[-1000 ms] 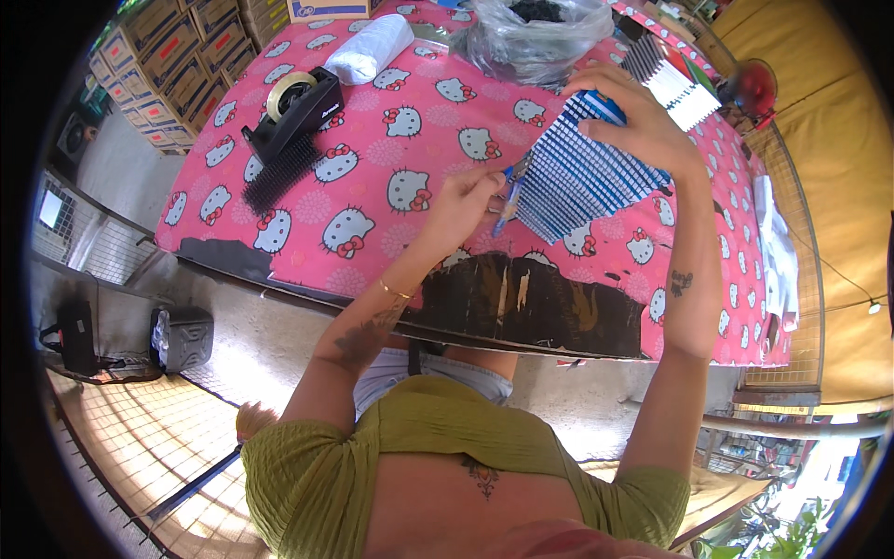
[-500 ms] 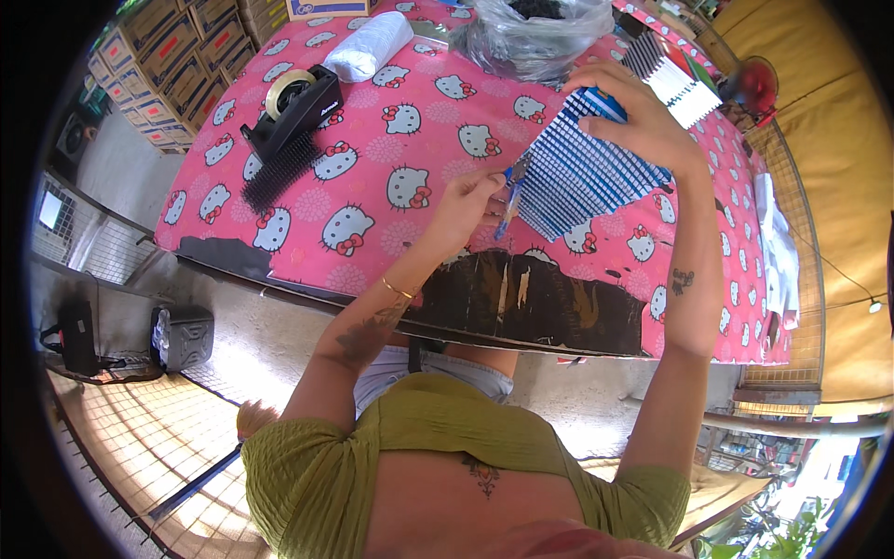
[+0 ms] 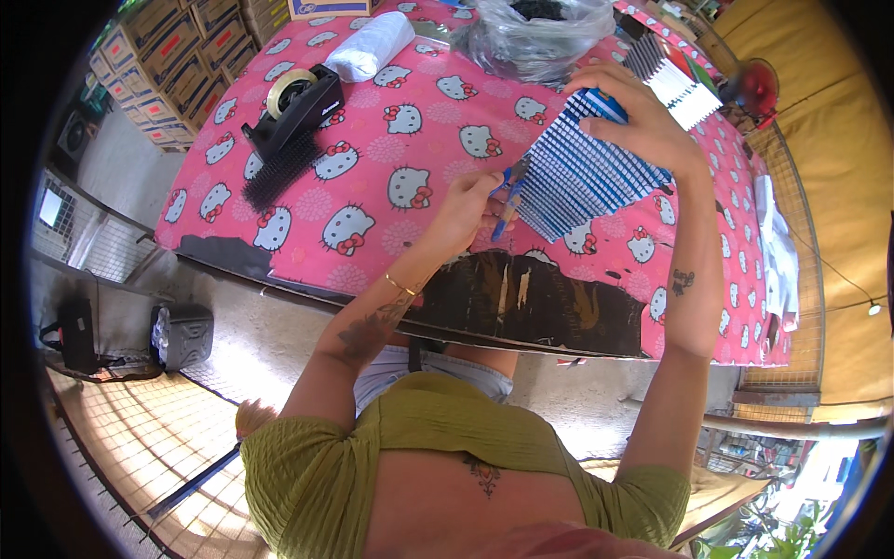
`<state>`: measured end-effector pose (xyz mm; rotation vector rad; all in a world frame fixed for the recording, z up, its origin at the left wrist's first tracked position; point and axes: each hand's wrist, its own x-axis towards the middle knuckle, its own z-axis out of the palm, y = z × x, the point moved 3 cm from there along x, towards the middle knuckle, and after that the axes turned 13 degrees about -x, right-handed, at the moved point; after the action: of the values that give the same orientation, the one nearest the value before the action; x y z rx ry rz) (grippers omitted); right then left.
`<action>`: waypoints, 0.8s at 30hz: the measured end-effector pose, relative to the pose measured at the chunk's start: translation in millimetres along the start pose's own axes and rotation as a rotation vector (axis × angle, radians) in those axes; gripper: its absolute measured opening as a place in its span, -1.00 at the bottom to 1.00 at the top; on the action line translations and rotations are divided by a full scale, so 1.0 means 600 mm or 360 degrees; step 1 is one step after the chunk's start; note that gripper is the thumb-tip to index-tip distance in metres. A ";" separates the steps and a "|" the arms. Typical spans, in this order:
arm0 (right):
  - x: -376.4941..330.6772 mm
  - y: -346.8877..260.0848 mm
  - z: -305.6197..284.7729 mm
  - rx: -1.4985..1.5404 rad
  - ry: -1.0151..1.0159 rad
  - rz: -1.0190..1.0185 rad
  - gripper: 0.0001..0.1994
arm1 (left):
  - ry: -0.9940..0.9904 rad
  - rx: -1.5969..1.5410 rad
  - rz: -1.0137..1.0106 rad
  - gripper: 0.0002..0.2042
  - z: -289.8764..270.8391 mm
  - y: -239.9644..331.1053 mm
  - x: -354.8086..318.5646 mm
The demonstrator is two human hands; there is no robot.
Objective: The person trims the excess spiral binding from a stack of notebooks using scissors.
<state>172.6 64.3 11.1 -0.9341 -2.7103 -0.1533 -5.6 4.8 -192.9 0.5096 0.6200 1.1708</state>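
My left hand [image 3: 466, 212] grips a pair of cutting pliers with blue handles [image 3: 503, 219]. The handles stand spread apart, and the dark jaws rest at the left edge of a flat panel of blue-and-white rows [image 3: 589, 168]. My right hand [image 3: 638, 116] is closed over the panel's top right part, thumb on the near face and fingers behind. The panel is tilted up above the pink patterned table [image 3: 372, 200]. What the jaws bite on is too small to make out.
A black tape dispenser [image 3: 296, 116] and a black bristly strip [image 3: 279, 174] lie at left. Farther back are a white roll [image 3: 371, 47] and a clear plastic bag [image 3: 535, 42] with dark contents. White-and-black ridged pieces [image 3: 684, 93] sit at right. The table cover is torn along the near edge.
The lower handle of the pliers has swung slightly left, so the handles look a little wider apart. My right hand and the panel have hardly moved.
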 end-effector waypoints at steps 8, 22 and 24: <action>0.001 -0.003 -0.001 -0.0040 0.0012 -0.0006 -0.61 | 0.0059 0.1744 0.1595 -0.75 0.016 0.009 -0.026; 0.001 -0.005 -0.001 -0.0020 -0.0014 0.0027 -0.60 | -0.0036 0.0196 0.0031 -0.60 -0.023 -0.005 0.004; 0.000 -0.005 0.000 -0.0004 -0.0010 0.0039 -0.60 | -0.0044 0.0126 -0.0004 -0.59 -0.020 -0.008 0.004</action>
<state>170.8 62.1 11.2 -0.9697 -2.7040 -0.1493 -10.2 6.0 -205.3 0.5909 0.6450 1.1387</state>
